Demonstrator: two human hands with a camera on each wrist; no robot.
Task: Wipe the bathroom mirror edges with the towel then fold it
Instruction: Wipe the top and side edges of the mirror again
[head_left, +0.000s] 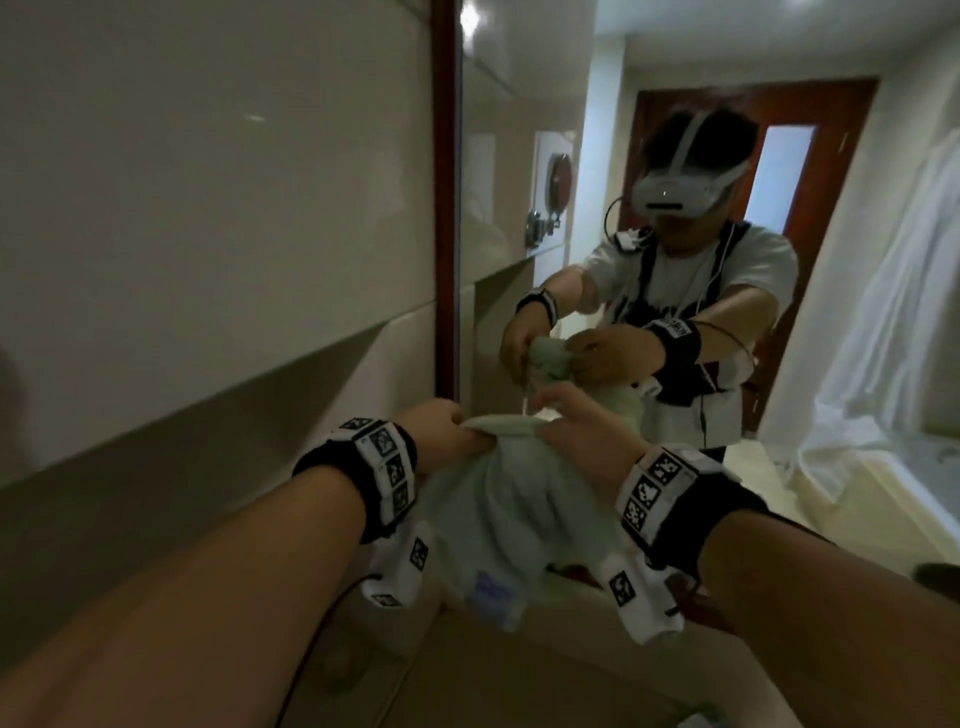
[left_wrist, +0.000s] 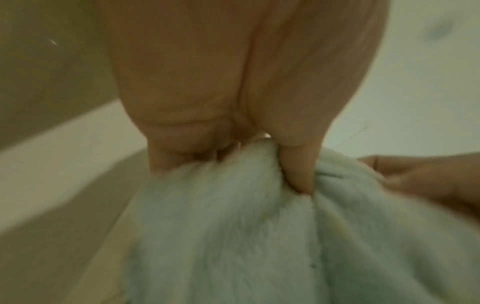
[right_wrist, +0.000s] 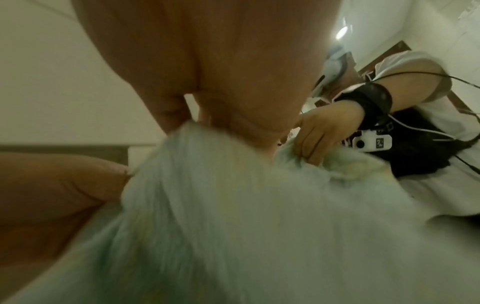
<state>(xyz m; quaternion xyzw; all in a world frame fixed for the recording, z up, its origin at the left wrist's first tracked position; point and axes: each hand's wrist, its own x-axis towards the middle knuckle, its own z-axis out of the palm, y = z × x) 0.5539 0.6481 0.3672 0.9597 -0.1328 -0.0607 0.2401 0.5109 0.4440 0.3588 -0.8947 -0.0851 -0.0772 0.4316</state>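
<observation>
the pale green fluffy towel (head_left: 511, 512) hangs just before the wood-framed mirror (head_left: 675, 156), its top edge pinched by left hand (head_left: 447, 434) and right hand (head_left: 582, 431); match corners evenly before folding

Beige counter (head_left: 545, 680) beneath the towel (head_left: 498, 519)

Both wrist views are blurred; the towel (left_wrist: 233, 236) runs off their bottom edges, hiding the fingertips (left_wrist: 301, 174) buried in its folds.
</observation>
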